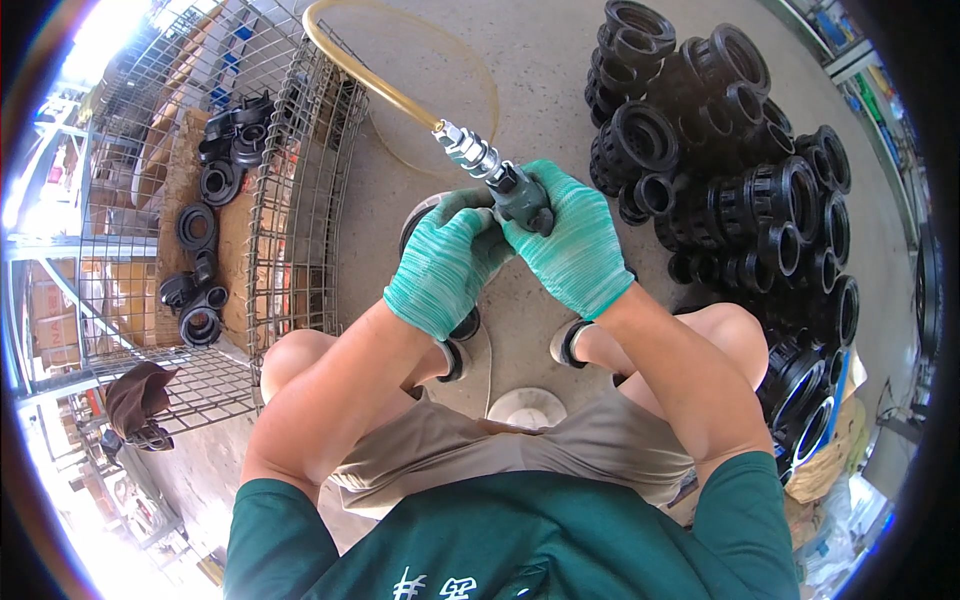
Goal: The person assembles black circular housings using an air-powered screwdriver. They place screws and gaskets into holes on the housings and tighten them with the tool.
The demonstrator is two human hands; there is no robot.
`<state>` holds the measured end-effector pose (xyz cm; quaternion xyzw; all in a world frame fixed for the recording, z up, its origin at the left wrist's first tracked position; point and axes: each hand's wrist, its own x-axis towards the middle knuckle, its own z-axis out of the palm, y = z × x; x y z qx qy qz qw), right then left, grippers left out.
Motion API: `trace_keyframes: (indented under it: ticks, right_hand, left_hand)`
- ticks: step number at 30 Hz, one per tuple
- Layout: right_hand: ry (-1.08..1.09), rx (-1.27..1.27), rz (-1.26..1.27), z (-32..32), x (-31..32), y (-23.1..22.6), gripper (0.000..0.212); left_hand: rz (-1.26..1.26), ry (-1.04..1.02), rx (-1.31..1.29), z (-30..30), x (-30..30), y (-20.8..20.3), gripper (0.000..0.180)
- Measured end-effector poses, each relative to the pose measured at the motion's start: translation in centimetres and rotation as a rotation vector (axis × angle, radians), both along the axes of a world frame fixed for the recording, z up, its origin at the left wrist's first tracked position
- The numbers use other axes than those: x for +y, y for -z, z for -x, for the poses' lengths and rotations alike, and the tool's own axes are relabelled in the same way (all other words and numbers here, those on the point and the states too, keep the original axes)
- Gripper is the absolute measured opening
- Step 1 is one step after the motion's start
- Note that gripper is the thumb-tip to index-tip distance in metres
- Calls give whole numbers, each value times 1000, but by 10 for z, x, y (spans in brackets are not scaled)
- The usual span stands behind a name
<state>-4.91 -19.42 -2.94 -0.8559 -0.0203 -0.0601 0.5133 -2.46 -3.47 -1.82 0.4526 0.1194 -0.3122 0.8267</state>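
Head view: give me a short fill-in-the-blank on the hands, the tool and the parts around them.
1. Both hands wear ____ knit gloves.
2. The right hand grips a dark air tool fed by a yellowish ____ through a metal coupler.
3. The left hand holds a round black part against the tool's ____.
4. The pile of black pipe fittings lies on the floor to the person's ____; the wire cage stands opposite.

Missing words: green; hose; tip; right

Two green knitted gloves [445,265], one dark air tool [520,195], one yellowish translucent hose [370,75], one wire mesh cage [300,190] at left.
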Motion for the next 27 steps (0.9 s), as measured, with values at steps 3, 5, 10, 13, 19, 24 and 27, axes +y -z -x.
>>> trace_keyframes:
  ticks: [3, 5, 10, 13, 19, 24, 27]
  right_hand:
    - [11, -11, -24, 1, -1, 1, 35]
    - [23, -15, -40, 1, -2, 5, 34]
    - [66, 90, -185, 0, 2, -3, 27]
    - [94, 114, -344, -4, -3, 5, 25]
    - [61, 218, -323, -6, -11, -1, 26]
    - [25, 210, -388, -5, -12, 2, 23]
    - [34, 312, -488, -7, -13, -7, 21]
  left_hand:
    - [73, -9, 18, -1, 2, 8, 36]
    - [28, -55, 60, 0, -1, 6, 36]
    - [-39, -10, -21, 2, 3, 13, 33]
    - [-95, 3, -60, 4, 0, 11, 31]
    - [-115, 48, -91, -2, 8, 21, 32]
    - [-225, 25, -113, -1, 5, 23, 29]
    - [-221, 66, -172, -1, 11, 24, 27]
